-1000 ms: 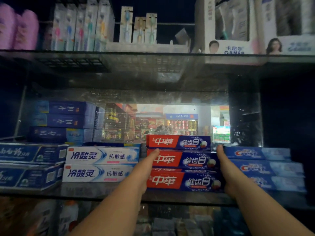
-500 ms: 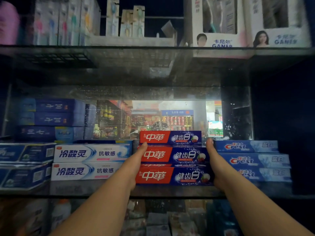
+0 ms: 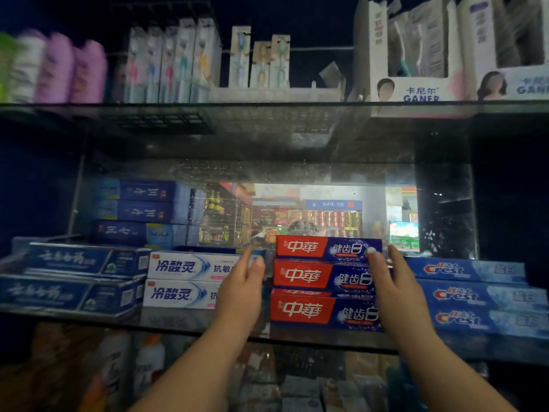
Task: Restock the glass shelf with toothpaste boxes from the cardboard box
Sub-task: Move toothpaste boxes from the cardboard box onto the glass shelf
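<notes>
Red-and-blue cardboard toothpaste boxes [image 3: 323,278] are sitting stacked on the clear glass shelf [image 3: 178,322], seemingly placed; left hand [image 3: 240,292] and right hand [image 3: 392,289] are flanking them, fingers loose, gripping nothing.

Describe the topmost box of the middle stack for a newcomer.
On the lower glass shelf, find the red-and-blue stack between the white boxes and the Crest boxes. The top box is its highest one, standing above both neighbouring piles.
</notes>
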Motion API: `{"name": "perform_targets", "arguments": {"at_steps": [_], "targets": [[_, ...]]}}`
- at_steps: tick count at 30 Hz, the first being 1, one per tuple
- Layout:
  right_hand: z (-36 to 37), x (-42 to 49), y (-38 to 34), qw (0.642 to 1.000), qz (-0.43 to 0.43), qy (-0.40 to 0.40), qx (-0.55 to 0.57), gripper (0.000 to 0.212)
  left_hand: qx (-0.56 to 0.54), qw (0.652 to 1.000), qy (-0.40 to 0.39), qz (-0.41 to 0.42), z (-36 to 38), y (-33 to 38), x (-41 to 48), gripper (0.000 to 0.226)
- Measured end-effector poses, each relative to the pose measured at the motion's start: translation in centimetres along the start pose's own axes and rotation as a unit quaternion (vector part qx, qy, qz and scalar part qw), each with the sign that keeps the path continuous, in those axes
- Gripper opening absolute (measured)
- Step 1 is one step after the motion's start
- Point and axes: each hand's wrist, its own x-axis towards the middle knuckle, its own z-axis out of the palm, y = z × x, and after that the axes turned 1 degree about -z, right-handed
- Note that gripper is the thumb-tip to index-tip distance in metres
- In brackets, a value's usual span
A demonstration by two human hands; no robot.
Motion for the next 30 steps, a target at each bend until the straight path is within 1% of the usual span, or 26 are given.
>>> {"name": "perform_targets", "arguments": {"at_steps": [2,3,4,6,7,8,9,10,12,13,14,15,17,18,20,22,24,27,28,30], "targets": [[2.7,-2.2,-2.1,0.997,-0.053,-0.049,0.021,0.070,-0.044,0.997,0.059,-0.035,-3.0,-0.7,0.0,0.049],[4.5,-3.2,-2.9,0.993,-0.070,-0.087,0.038,0.069,-0.062,0.993,0.079,-0.066,-4.6,-1.4,0.5,0.051],[6.5,-4.0,-3.7,0.988,-0.060,-0.131,0.061,0.066,-0.070,0.988,0.091,-0.107,-6.1,-2.5,1.3,0.055],[10.5,-5.4,-5.0,0.967,0.007,-0.219,0.127,0.066,-0.099,0.975,0.100,-0.173,-8.5,-5.5,3.4,0.067],[12.6,-5.5,-5.2,0.957,0.040,-0.249,0.145,0.070,-0.127,0.966,0.096,-0.202,-9.4,-6.8,4.4,0.061],[14.5,-5.4,-5.2,0.950,0.072,-0.264,0.147,0.074,-0.141,0.961,0.096,-0.219,-10.0,-7.3,5.0,0.046],[16.2,-5.0,-5.0,0.949,0.100,-0.265,0.142,0.079,-0.148,0.958,0.088,-0.229,-10.4,-6.5,4.9,0.029],[17.9,-4.4,-4.4,0.949,0.120,-0.258,0.135,0.084,-0.146,0.959,0.082,-0.228,-10.6,-5.6,4.7,0.019],[20.9,-2.7,-2.8,0.954,0.151,-0.228,0.122,0.106,-0.131,0.959,0.080,-0.238,-10.9,-4.6,4.7,0.014],[22.0,-1.7,-1.8,0.956,0.166,-0.207,0.128,0.121,-0.126,0.959,0.077,-0.240,-11.0,-4.6,4.9,0.014],[22.7,-1.0,-1.2,0.956,0.179,-0.192,0.131,0.131,-0.120,0.961,0.074,-0.239,-11.1,-4.6,5.1,0.016],[23.1,-0.7,-0.8,0.956,0.190,-0.182,0.131,0.132,-0.111,0.962,0.072,-0.240,-11.2,-4.8,5.4,0.018],[23.1,-0.5,-0.6,0.954,0.213,-0.163,0.130,0.115,-0.103,0.961,0.065,-0.247,-11.3,-5.2,5.9,0.020],[22.8,-0.7,-1.0,0.951,0.225,-0.155,0.143,0.115,-0.101,0.961,0.059,-0.249,-11.2,-5.3,5.9,0.021],[22.9,-0.7,-0.9,0.944,0.246,-0.149,0.163,0.128,-0.100,0.961,0.055,-0.253,-11.2,-5.6,6.3,0.024],[24.1,0.4,1.1,0.943,0.243,-0.151,0.171,0.131,-0.108,0.959,0.058,-0.254,-11.3,-5.4,6.4,0.020],[23.0,-1.0,-0.8,0.946,0.238,-0.158,0.156,0.123,-0.122,0.955,0.059,-0.264,-11.4,-5.1,6.4,0.012],[21.8,-2.0,-2.0,0.956,0.214,-0.157,0.121,0.099,-0.137,0.949,0.051,-0.279,-11.7,-4.9,6.5,0.010],[21.7,-1.8,-1.7,0.957,0.214,-0.155,0.117,0.095,-0.137,0.949,0.049,-0.280,-11.7,-4.7,6.3,0.010],[21.6,-1.8,-1.6,0.956,0.220,-0.163,0.101,0.094,-0.131,0.950,0.048,-0.279,-11.7,-4.6,6.1,0.012]]}}
